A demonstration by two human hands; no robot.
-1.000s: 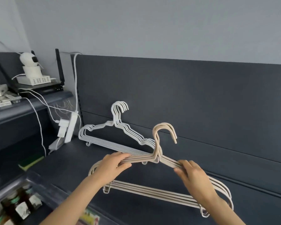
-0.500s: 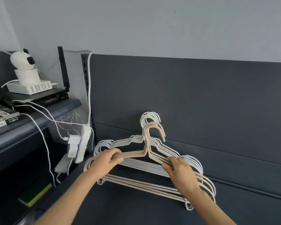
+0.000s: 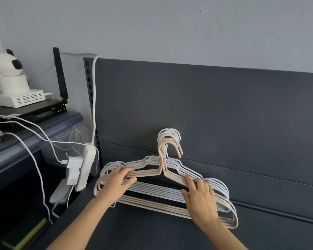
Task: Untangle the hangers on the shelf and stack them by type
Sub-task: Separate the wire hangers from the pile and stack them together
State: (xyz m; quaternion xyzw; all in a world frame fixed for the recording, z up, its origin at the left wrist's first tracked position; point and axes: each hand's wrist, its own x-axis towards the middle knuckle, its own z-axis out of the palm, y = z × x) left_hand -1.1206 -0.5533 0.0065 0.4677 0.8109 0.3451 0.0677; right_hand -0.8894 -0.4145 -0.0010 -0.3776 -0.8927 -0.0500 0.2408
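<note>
Beige hangers [image 3: 146,175]: slim, smooth rod bundle with nested hooks, lower centre of frame, over the dark matte shelf [image 3: 134,230].
White hangers [image 3: 157,193]: same curved shape, just behind, against the slate back panel [image 3: 224,114].
Left hand [image 3: 117,184]: I see fingers curled round the beige left shoulder.
Right hand [image 3: 201,201]: thumb and fingers pinch the beige right shoulder.
Left edge: glossy white power strip [image 3: 85,168].
</note>
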